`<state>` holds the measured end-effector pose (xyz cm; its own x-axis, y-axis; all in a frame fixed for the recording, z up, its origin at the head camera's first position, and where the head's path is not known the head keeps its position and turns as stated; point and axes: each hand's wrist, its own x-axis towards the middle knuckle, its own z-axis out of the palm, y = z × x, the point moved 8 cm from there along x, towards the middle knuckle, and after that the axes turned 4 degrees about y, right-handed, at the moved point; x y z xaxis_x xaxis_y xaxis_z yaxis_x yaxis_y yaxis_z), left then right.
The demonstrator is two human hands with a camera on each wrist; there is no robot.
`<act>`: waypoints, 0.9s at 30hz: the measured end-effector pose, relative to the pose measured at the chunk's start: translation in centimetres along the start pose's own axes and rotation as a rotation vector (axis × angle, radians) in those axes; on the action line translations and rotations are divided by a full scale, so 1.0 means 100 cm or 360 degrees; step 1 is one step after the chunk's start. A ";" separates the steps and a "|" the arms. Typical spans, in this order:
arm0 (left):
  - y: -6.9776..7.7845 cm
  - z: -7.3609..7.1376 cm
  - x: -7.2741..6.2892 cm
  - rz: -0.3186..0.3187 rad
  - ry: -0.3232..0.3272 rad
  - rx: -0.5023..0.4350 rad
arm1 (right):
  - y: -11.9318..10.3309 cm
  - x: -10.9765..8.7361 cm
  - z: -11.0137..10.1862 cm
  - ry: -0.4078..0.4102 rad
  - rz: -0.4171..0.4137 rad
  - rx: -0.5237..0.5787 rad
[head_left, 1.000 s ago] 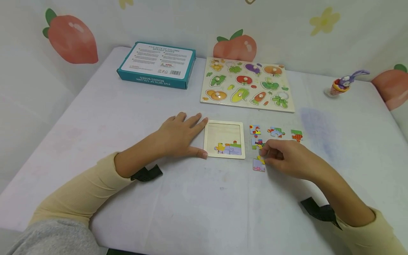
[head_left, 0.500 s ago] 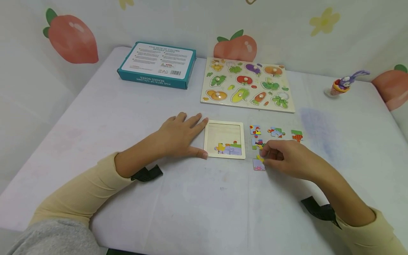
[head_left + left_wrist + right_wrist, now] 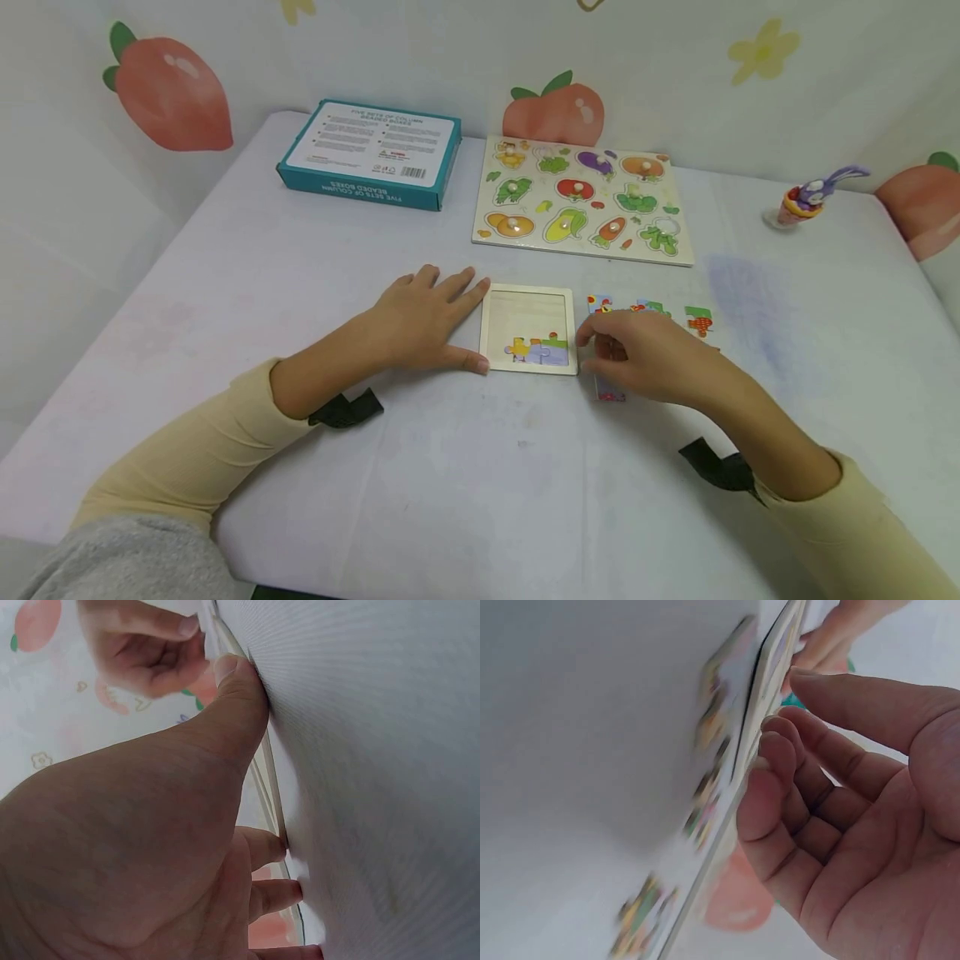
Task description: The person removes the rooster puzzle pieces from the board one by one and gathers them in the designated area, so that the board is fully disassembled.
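My left hand (image 3: pixel 423 321) lies spread on the table, with thumb and fingertip against the left edge of a small wooden puzzle tray (image 3: pixel 525 307). Several joined jigsaw pieces (image 3: pixel 553 353) fill the tray's lower right. Just off the tray's right edge hovers my right hand (image 3: pixel 648 354), fingers loosely bent. The right wrist view shows a gap between its thumb (image 3: pixel 855 697) and fingertips, and nothing held. Beneath and beyond it lie loose jigsaw pieces: a green and red one (image 3: pixel 698 320), one at the upper left (image 3: pixel 598 303) and a partly covered lower one (image 3: pixel 610 392).
Behind the tray lies a vegetable peg puzzle board (image 3: pixel 581 200). A teal-edged box (image 3: pixel 367 154) stands at the back left. At the back right is a small purple-eared figurine (image 3: pixel 802 204). A white cloth (image 3: pixel 480 483) covers the table.
My right hand has moved left from the lower loose jigsaw piece to the tray's right edge, and now covers more of the pieces. The left hand stays put.
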<state>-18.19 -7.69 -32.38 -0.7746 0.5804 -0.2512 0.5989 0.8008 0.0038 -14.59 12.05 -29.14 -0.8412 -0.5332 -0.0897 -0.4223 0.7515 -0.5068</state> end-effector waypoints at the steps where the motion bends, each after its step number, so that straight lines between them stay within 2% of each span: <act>1: 0.000 0.000 0.000 -0.0001 0.0002 0.0001 | -0.004 0.004 0.001 -0.0014 -0.0019 -0.0001; 4: 0.000 -0.001 0.000 -0.0003 0.0000 -0.0001 | -0.015 0.017 0.007 -0.0073 -0.0057 -0.0008; 10: 0.001 -0.001 0.000 0.0016 -0.0003 -0.0014 | -0.024 0.033 0.019 -0.0161 -0.0020 -0.0014; 17: 0.001 -0.001 0.000 0.0008 -0.0004 -0.0004 | -0.024 0.038 0.022 -0.0171 0.0040 0.0016; 27: 0.000 0.000 0.000 -0.0001 -0.0019 -0.0005 | -0.024 0.039 0.023 -0.0128 0.0042 0.0118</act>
<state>-18.19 -7.69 -32.43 -0.7725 0.5779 -0.2631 0.5975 0.8018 0.0069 -16.13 7.28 -30.25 -0.8205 -0.5456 -0.1709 -0.3719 0.7363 -0.5653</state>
